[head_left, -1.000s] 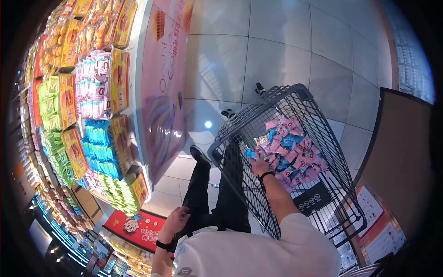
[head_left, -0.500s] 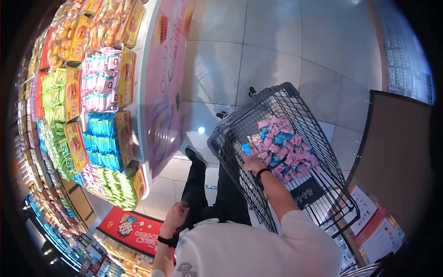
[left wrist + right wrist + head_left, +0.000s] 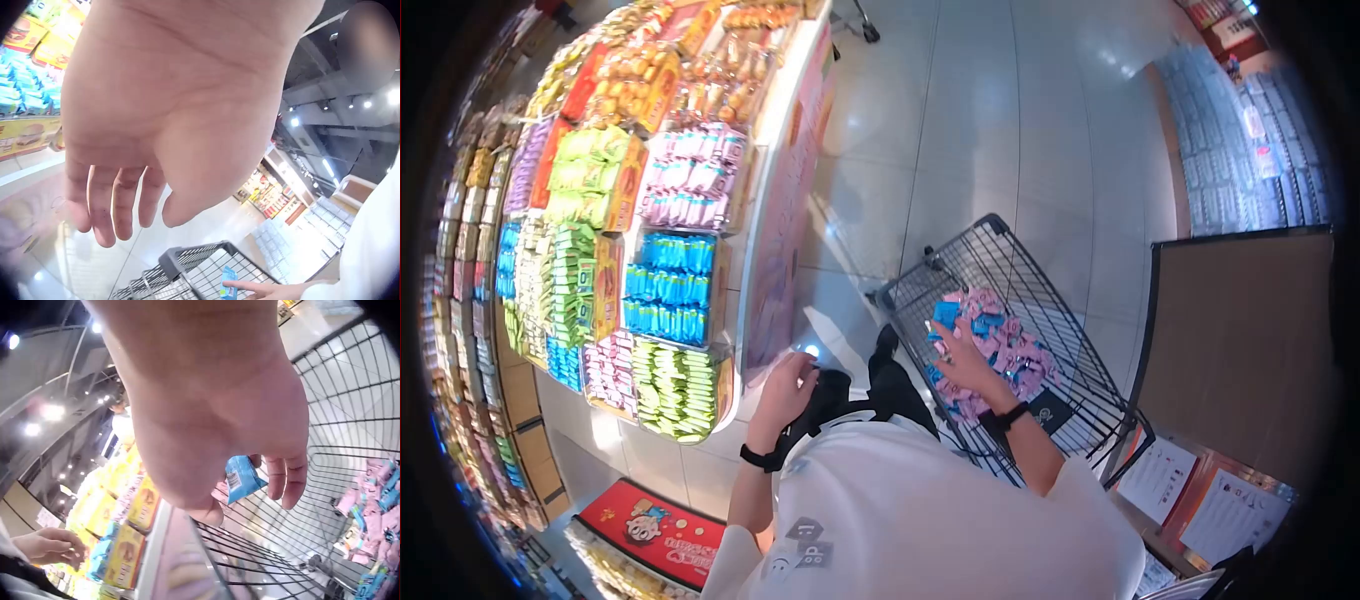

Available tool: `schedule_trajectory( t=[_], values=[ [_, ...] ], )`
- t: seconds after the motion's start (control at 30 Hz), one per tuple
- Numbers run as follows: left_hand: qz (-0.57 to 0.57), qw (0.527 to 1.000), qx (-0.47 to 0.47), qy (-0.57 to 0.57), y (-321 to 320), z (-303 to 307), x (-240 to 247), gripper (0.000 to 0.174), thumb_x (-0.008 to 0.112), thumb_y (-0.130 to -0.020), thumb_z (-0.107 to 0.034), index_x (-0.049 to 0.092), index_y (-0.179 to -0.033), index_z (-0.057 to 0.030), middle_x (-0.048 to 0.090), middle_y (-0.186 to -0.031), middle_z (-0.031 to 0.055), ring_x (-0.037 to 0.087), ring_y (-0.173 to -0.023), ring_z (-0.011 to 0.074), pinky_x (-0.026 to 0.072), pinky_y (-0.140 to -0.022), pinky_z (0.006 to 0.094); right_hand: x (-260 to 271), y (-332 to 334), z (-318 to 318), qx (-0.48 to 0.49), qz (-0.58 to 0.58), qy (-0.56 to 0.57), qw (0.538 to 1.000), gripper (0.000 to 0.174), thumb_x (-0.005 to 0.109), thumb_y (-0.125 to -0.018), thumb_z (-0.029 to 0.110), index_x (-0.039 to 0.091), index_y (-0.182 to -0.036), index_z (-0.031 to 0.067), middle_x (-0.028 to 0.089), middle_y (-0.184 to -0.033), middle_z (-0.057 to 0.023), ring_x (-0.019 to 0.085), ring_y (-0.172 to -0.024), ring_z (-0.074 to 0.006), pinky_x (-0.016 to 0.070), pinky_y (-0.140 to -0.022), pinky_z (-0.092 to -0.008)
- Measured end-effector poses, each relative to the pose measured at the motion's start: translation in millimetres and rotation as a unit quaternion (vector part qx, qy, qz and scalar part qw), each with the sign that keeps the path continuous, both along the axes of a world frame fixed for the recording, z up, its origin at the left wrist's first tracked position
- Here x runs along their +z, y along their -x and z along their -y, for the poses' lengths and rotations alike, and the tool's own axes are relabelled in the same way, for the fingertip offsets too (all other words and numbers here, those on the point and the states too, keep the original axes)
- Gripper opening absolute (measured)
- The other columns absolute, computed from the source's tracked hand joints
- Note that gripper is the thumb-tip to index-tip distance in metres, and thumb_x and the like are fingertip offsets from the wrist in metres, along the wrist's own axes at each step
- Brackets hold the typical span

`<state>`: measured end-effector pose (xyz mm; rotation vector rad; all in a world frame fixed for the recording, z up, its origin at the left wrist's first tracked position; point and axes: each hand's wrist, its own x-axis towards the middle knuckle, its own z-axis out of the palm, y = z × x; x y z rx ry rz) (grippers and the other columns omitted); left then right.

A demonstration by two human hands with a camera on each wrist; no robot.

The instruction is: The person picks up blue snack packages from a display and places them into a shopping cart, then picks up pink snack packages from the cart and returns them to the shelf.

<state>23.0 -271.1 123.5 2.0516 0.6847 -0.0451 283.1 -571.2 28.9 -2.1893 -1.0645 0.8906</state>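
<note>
My right hand (image 3: 968,362) is raised over the shopping cart (image 3: 1090,325), pinching a small blue snack packet (image 3: 242,479) with a barcode on its side. In the head view that blue packet (image 3: 946,312) stands out past the fingertips. Below the hand, a heap of pink and blue snack packets (image 3: 1020,365) lies in the cart basket. My left hand (image 3: 785,392) hangs near the corner of the snack display, holding nothing. Its fingers (image 3: 103,219) are loosely bent and spread apart in the left wrist view.
A display of snack bins stands at left, with blue packets (image 3: 668,290), pink packets (image 3: 692,180) and green packets (image 3: 675,390). Stacked bottled goods (image 3: 1240,150) and a brown board (image 3: 1235,330) are at right. Tiled floor (image 3: 980,120) runs ahead.
My right hand has lifted from the heap with a blue packet. The head view has shifted, so the display shows larger and the cart lower. My left hand has come up closer to the display.
</note>
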Motion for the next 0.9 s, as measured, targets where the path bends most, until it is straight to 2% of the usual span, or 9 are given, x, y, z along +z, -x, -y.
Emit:
schedule_trajectory(
  t=[0.03, 0.1, 0.13, 0.3, 0.4, 0.57, 0.7, 0.8, 0.9],
  values=[
    [0.013, 1.0, 0.008, -0.005, -2.3, -5.6, 7.6, 0.026, 0.07, -0.093, -0.009, 0.065, -0.116, -0.0006, 0.068, -0.097, 0.0152, 0.07, -0.083, 0.0276, 0.0562, -0.073, 0.0372, 32.5, 2.2, -13.6, 0.008, 0.013, -0.005, 1.0, 0.083, 0.075, -0.085, 0.013, 0.038, -0.159, 0.0186, 0.027, -0.155, -0.0309, 0.047, -0.134, -0.0507, 0.0437, -0.112, -0.0494],
    [0.028, 0.988, 0.041, 0.144, -12.1, -13.3, 25.9, 0.027, 0.072, -0.094, -0.012, 0.066, -0.118, -0.0018, 0.07, -0.098, 0.0115, 0.071, -0.087, 0.0204, 0.0563, -0.079, 0.0327, 107.5, 16.9, -46.3, 0.0, -0.092, -0.03, 0.995, 0.084, 0.077, -0.084, 0.012, 0.039, -0.158, 0.0193, 0.032, -0.15, -0.0231, 0.054, -0.12, -0.0389, 0.0498, -0.103, -0.0448],
    [0.017, 0.979, 0.035, 0.198, -12.6, -19.4, 31.0, 0.033, 0.072, -0.097, -0.015, 0.065, -0.128, -0.0054, 0.07, -0.107, 0.0089, 0.069, -0.094, 0.0143, 0.0556, -0.084, 0.0306, 131.5, 23.9, -61.7, 0.009, -0.145, -0.048, 0.988, 0.082, 0.077, -0.084, 0.009, 0.04, -0.157, 0.0173, 0.034, -0.147, -0.016, 0.054, -0.107, -0.0261, 0.0532, -0.092, -0.036],
    [0.176, 0.918, 0.015, 0.356, 5.7, -37.6, 51.9, 0.049, 0.067, -0.1, -0.011, 0.051, -0.147, -0.0085, 0.064, -0.12, 0.0088, 0.066, -0.105, 0.015, 0.0557, -0.089, 0.0323, 194.4, 73.4, -140.9, 0.111, -0.277, -0.151, 0.942, 0.078, 0.074, -0.088, 0.001, 0.039, -0.156, 0.0129, 0.036, -0.143, -0.0103, 0.054, -0.106, -0.016, 0.0522, -0.087, -0.0253],
    [0.255, 0.881, 0.051, 0.394, 39.3, -46.9, 56.5, 0.058, 0.065, -0.101, -0.009, 0.042, -0.154, -0.0083, 0.061, -0.124, 0.0083, 0.064, -0.11, 0.0161, 0.056, -0.091, 0.0336, 199.3, 108.3, -187.8, 0.153, -0.494, -0.112, 0.849, 0.069, 0.069, -0.092, -0.003, 0.038, -0.152, 0.0112, 0.049, -0.123, -0.0033, 0.053, -0.1, -0.0111, 0.0511, -0.083, -0.0256],
    [0.325, 0.865, 0.168, 0.343, 108.3, -63.4, 51.3, 0.056, 0.067, -0.1, -0.006, 0.044, -0.151, -0.006, 0.06, -0.126, 0.0075, 0.063, -0.11, 0.0153, 0.0562, -0.091, 0.0331, 181.2, 171.7, -260.0, 0.221, -0.478, -0.136, 0.839, 0.047, 0.066, -0.097, 0.002, 0.04, -0.135, 0.0121, 0.054, -0.11, -0.0017, 0.055, -0.091, -0.0084, 0.0495, -0.074, -0.0246],
    [0.335, 0.845, 0.296, 0.294, 152.8, -76.5, 40.4, 0.037, 0.072, -0.096, -0.006, 0.056, -0.129, -0.0003, 0.067, -0.109, 0.0051, 0.066, -0.087, 0.011, 0.0562, -0.076, 0.0273, 173.2, 210.5, -305.2, 0.235, -0.473, -0.084, 0.845, 0.039, 0.058, -0.106, 0.017, 0.037, -0.139, 0.0135, 0.065, -0.106, -0.0063, 0.064, -0.081, -0.0105, 0.0503, -0.065, -0.0249],
    [0.379, 0.817, 0.34, 0.27, 169.0, -87.2, 31.2, 0.032, 0.073, -0.096, -0.007, 0.057, -0.122, 0.001, 0.068, -0.107, 0.0056, 0.067, -0.085, 0.0097, 0.0555, -0.071, 0.0252, 175.9, 228.0, -336.0, 0.251, -0.384, -0.054, 0.887, 0.036, 0.061, -0.105, 0.018, 0.045, -0.136, 0.0094, 0.07, -0.107, -0.0088, 0.068, -0.083, -0.0143, 0.0527, -0.067, -0.0295],
    [0.37, 0.805, 0.388, 0.253, 180.7, -93.9, 32.7, 0.032, 0.074, -0.094, -0.005, 0.057, -0.121, 0.0008, 0.068, -0.105, 0.0057, 0.068, -0.088, 0.01, 0.0567, -0.074, 0.0248, 171.0, 237.1, -362.6, 0.311, -0.197, -0.128, 0.921, 0.032, 0.066, -0.1, 0.02, 0.058, -0.127, 0.0047, 0.072, -0.099, -0.0122, 0.069, -0.079, -0.0206, 0.054, -0.069, -0.0355]
  ],
)
